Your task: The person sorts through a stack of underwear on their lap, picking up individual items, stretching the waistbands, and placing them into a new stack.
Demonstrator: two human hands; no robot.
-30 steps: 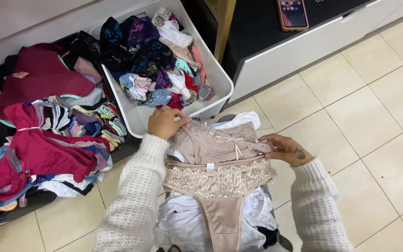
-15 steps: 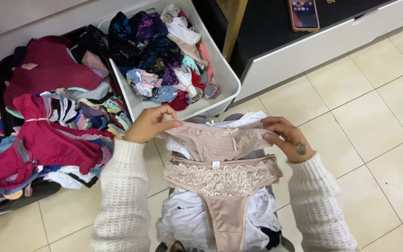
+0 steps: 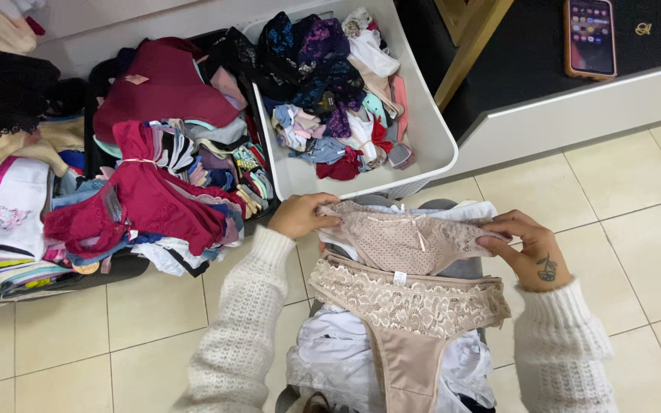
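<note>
Stretched out flat between both hands – a beige lace pair of underwear [image 3: 407,239] with a little bow at the waistband. Left hand [image 3: 304,215] pinching one end of the waistband, fingers curled shut over the fabric; right hand [image 3: 527,246] gripping the other end, thumb and fingers closed on the lace, small tattoo showing on the back. Held just above a second beige lace pair [image 3: 409,306] laid flat on a heap of white clothes [image 3: 323,359] in the lap. Just beyond the hands – a white bin [image 3: 430,130] stuffed with dark, blue and red pieces. To its left, a dark tray [image 3: 101,268] piled with folded stuff, a burgundy pair [image 3: 147,203] on top. Up on a black surface at top right, a phone [image 3: 590,37] lying screen up. Pale tiled floor [image 3: 636,183] all around.
</note>
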